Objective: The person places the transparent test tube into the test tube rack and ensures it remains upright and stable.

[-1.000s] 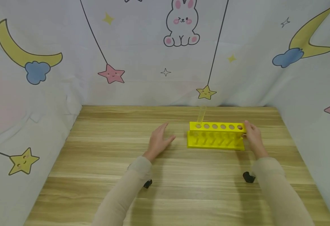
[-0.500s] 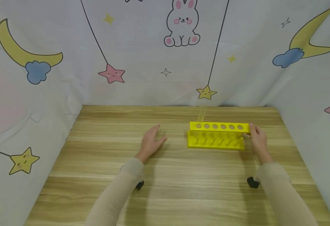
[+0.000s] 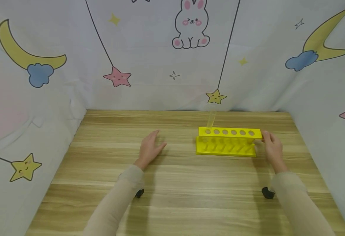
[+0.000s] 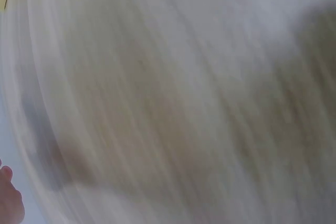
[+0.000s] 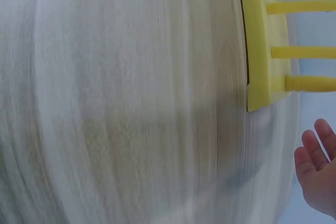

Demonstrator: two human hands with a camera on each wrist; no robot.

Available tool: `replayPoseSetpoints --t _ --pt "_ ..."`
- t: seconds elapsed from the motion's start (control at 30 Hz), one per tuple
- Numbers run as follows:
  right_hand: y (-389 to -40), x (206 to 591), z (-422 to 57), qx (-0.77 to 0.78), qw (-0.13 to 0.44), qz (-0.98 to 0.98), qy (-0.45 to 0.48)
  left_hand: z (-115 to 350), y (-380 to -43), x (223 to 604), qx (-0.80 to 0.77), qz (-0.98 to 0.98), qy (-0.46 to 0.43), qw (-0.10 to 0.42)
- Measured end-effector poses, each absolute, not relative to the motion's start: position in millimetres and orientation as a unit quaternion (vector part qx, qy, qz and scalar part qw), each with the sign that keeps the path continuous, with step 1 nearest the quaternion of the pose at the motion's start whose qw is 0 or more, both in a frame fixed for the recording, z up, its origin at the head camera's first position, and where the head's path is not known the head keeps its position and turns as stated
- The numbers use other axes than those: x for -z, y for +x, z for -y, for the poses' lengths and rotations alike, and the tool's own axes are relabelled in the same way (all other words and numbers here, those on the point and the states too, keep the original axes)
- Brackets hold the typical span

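A yellow test tube rack [image 3: 228, 132] stands on the wooden table, right of the middle in the head view. A clear test tube [image 3: 211, 119] rises from its leftmost hole, leaning slightly. Beside the rack's right end is my right hand [image 3: 273, 150], its fingertips close to the top plate in the head view. The right wrist view has the same hand [image 5: 317, 169] with loosely bent fingers below the corner of the rack's base [image 5: 258, 51]. Left of the rack, my left hand [image 3: 150, 150] hovers over the table, thumb and fingers spread and holding nothing.
Behind the table [image 3: 187, 190] hangs a white cloth [image 3: 149, 49] printed with moons, stars and a rabbit, and it also lines both sides. A dark wrist device [image 3: 268, 193] shows under the right sleeve, another [image 3: 139, 193] under the left.
My left hand has drifted left, farther from the rack. My right hand has slid right, off the rack's top plate to just beyond its end. The rack and tube have stayed put.
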State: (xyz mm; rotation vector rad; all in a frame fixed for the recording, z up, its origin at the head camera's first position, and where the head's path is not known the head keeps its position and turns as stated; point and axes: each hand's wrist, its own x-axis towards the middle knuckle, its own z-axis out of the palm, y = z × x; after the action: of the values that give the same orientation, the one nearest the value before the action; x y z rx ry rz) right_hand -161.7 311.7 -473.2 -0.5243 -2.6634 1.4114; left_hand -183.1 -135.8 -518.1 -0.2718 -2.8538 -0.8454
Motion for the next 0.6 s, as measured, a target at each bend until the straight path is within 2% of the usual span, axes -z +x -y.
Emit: replayPoseSetpoints --t 0.13,0.6 --pt "-160 476 -316 -0.444 0.054 0.877 -0.174 146 -185 520 0.281 0.953 -0.077 0.086" --pt "-157 486 -328 -0.423 0.047 0.89 -0.161 163 -186 520 0.279 0.952 -0.062 0.107"
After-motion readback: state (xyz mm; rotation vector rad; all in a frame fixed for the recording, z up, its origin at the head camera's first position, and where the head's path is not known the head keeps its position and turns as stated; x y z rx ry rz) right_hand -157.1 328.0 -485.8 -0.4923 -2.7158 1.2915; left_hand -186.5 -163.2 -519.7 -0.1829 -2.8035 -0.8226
